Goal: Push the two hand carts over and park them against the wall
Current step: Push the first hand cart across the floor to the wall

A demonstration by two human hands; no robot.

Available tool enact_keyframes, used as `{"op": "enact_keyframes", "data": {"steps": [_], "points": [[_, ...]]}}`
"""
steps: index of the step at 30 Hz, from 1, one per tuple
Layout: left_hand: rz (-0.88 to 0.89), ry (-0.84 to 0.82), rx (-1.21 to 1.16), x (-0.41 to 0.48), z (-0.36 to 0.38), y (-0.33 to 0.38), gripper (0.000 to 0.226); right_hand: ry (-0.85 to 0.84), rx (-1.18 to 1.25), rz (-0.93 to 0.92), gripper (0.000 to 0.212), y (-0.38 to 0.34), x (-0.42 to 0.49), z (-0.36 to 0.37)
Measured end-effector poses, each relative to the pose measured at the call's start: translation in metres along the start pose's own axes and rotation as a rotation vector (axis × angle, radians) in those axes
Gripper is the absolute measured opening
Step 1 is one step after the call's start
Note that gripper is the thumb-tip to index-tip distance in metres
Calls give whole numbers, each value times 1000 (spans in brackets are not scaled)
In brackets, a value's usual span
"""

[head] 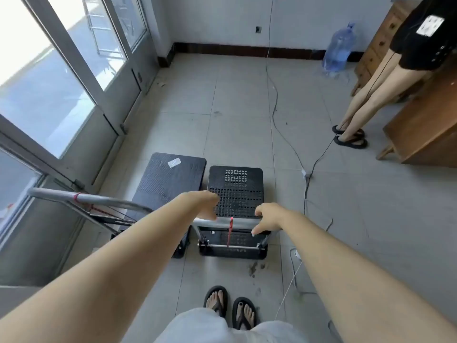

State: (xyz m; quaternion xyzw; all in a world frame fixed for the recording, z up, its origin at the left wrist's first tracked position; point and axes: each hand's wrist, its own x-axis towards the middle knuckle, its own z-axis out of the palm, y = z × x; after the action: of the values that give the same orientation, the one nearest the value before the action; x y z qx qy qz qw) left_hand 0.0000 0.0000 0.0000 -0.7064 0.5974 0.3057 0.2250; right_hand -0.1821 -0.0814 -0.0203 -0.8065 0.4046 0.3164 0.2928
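Two black hand carts stand side by side on the tiled floor in front of me. The left cart [170,178] has a solid ribbed deck and a silver handle [99,200] that leans toward the glass doors. The right cart [236,191] has a perforated deck and a silver handle bar [243,221] with a red cord hanging from it. My left hand [204,204] grips the left end of that bar. My right hand [268,217] holds its right end, thumb pointing down.
Glass doors [74,78] line the left side. The far wall with a dark baseboard [247,49] lies ahead. A water jug [340,49], wooden furniture [425,129] and a standing person [366,95] are at the right. Cables [284,129] cross the floor right of the carts.
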Motion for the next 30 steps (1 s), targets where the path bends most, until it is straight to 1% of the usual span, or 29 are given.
{"op": "enact_keyframes", "data": {"steps": [3,7,10,15,18,22,24,28,30], "points": [[11,-22,-9,10,5,-1,30,-1,-29,-23,55,1,7,4],[42,-95,-4,16,11,3,46,29,-26,-24,36,1,17,7],[70,-95,45,19,13,4,49,31,-53,-21,32,1,21,4],[49,-19,106,30,15,-7,33,49,-89,-37,28,-2,29,-4],[56,9,131,36,9,-14,29,47,-86,-38,24,-7,36,-12],[37,49,84,50,0,-30,29,76,-96,-39,17,-14,48,-25],[30,57,38,59,-6,-39,32,91,-105,-36,10,-15,58,-33],[1,99,-53,81,-21,-48,30,132,-81,-14,34,-9,77,-52],[-7,122,-75,92,-30,-46,30,135,-66,-6,30,-2,85,-65]]}}
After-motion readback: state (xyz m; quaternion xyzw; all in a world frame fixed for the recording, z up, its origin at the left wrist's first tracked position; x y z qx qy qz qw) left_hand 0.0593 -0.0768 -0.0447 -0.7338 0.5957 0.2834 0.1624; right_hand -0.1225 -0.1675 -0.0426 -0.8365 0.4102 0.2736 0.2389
